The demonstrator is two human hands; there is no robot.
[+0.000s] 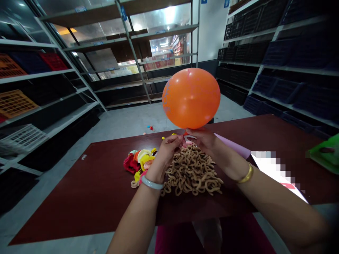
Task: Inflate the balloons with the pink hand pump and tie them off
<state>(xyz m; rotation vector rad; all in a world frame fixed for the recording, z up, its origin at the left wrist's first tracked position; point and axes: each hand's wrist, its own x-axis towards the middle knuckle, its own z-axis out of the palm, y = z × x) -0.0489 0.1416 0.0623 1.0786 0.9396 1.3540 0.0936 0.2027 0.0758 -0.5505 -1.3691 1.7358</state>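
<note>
An inflated orange balloon stands up above my two hands over the dark red table. My left hand is closed in a pinch at the balloon's neck, a pale bangle on its wrist. My right hand is also closed at the neck from the other side, a gold bangle on its wrist. Just below my hands lies a heap of tan hook-shaped clips. To the left of that heap sits a small pile of flat coloured balloons.
A pink sheet and a white paper lie on the table to the right, with a green object at the far right edge. Metal shelves with crates line both sides and the back. Small bits lie on the grey floor beyond the table.
</note>
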